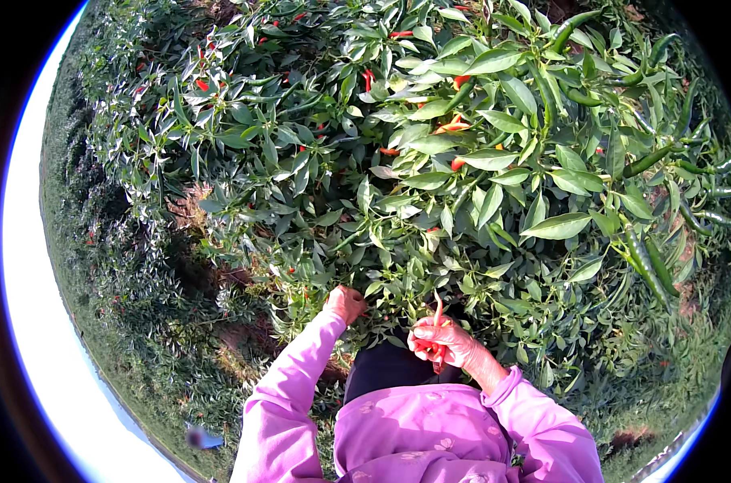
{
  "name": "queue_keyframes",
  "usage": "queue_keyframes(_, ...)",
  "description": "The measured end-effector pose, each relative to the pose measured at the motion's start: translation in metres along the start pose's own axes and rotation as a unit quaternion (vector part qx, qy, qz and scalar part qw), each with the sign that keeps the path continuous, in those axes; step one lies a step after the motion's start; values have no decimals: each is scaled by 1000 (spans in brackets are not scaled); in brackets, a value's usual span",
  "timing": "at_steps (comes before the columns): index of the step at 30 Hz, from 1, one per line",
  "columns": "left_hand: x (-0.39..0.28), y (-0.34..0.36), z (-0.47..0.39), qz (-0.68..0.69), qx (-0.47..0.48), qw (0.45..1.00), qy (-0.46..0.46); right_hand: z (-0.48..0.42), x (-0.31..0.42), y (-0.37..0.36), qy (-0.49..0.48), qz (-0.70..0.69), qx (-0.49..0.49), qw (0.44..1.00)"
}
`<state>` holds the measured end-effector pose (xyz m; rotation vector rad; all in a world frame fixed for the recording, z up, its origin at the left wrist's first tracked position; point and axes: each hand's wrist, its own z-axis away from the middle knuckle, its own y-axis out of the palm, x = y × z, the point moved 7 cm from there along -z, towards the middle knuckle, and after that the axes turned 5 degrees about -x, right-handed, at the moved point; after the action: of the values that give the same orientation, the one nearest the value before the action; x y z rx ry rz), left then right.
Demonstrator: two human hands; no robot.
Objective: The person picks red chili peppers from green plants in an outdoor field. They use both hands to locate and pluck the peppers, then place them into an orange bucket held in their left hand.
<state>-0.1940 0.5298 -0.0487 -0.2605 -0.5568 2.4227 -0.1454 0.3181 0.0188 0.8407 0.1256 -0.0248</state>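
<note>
My right hand (441,343), in front of my waist, is closed around several red chili peppers (439,308); one long pepper sticks up from the fist and others show below the fingers. My left hand (345,304) reaches into the leaves of a chili plant (377,271), its fingers bent; a bit of red shows at its right edge, and whether it grips anything cannot be told. More red chilies (453,125) hang among the leaves farther ahead. Long green chilies (646,262) hang at the right.
Dense chili plants spread ahead and to both sides. Leafy branches (557,226) stand high at the right. Bare soil and dry grass (190,205) show between plants at the left. At the lower left, a small blurred figure in light clothing (208,439) is among the plants.
</note>
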Motion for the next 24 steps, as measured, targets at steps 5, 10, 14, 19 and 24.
queue_keyframes(5, 6, -3, 17, 214, -68, 964, 140, 5, 7, -4, -25, 10, -23, 999)
queue_keyframes(10, -2, -18, 36, 286, -66, 944, 150, -2, 12, -8, -50, 15, -26, 998)
queue_keyframes(14, -10, -38, 53, 154, -271, 921, 234, -1, 19, 6, -34, -12, -20, 999)
queue_keyframes(19, -26, -48, 79, 105, -413, 872, 240, -6, 28, 10, -67, -41, -32, 996)
queue_keyframes(24, -13, -39, 59, 52, -432, 886, 159, -11, 39, 21, -86, -65, -21, 994)
